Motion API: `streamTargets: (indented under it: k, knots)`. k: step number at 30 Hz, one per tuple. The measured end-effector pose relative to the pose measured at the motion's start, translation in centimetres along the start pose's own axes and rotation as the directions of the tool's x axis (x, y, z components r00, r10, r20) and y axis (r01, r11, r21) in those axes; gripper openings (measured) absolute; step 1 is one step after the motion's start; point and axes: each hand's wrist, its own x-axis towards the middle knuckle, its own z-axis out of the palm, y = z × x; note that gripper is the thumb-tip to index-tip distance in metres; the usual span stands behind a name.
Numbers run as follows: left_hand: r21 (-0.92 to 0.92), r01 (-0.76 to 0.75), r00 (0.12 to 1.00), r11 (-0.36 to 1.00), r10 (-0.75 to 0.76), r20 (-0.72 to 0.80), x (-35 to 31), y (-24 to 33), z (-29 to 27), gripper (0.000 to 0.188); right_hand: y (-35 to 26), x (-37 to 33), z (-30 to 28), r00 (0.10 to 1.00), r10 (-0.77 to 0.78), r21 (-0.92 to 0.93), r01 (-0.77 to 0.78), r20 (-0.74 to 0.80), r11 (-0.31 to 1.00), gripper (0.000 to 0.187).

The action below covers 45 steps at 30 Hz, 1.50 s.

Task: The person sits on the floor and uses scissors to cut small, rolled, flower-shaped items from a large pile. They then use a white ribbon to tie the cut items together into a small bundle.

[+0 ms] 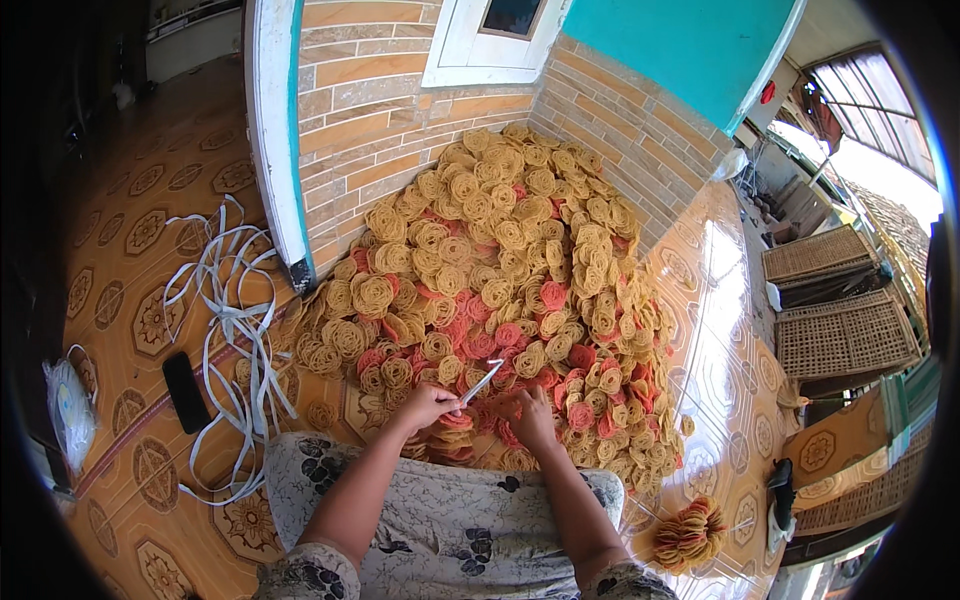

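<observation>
A big heap of round, coiled, noodle-like crackers (480,250), mostly yellow with some pink, lies before me. My left hand (428,407) is closed in a pinch on a flat white strip (482,384), whose bent free end sticks up to the right. Just under that hand is a small stack of crackers (452,443); I cannot tell if the strip passes through them. My right hand (530,416) is at the heap's near edge beside pink crackers, its fingers curled. What they hold, if anything, is too small to make out.
Loose white strips (235,315) sprawl over the tiled floor (150,420) at left, beside a black phone (186,392) and a plastic-wrapped bundle (68,408). A bunched ring of crackers (690,534) lies at lower right. A brick-faced wall (360,130) backs the heap; woven racks (848,335) stand right.
</observation>
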Motion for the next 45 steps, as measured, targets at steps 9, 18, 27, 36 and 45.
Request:
streamTargets:
  k: [9, 18, 27, 36, 45]
  knots:
    - [-0.058, -0.008, 0.994, 0.998, 0.014, 0.112, 0.8, -2.9, 4.3, 0.017, 2.9, 3.2, -0.5, 0.917, 0.376, 0.712, -0.35, 0.13, 0.608, 0.019]
    - [-0.129, 0.024, 0.995, 0.991, -0.011, 0.101, 0.9, -2.9, 3.6, 0.019, 2.7, 3.3, -0.7, 0.904, 0.401, 0.709, -0.382, 0.151, 0.593, 0.025]
    - [-0.115, 0.058, 0.996, 0.992, -0.049, 0.077, 0.6, -2.3, 3.5, 0.021, 2.3, 3.1, -0.5, 0.916, 0.382, 0.646, -0.367, 0.125, 0.669, 0.021]
    - [-0.133, 0.006, 1.0, 0.991, -0.004, 0.019, 1.0, -3.4, 3.6, 0.02, -0.8, 2.6, -3.3, 0.934, 0.083, 0.505, -0.261, 0.348, 0.822, 0.017]
    - [-0.081, -0.038, 0.998, 0.996, 0.035, -0.047, 1.1, -3.1, 3.4, 0.021, 1.2, 6.6, -1.7, 0.914, 0.036, -0.161, -0.11, -0.404, 0.981, 0.019]
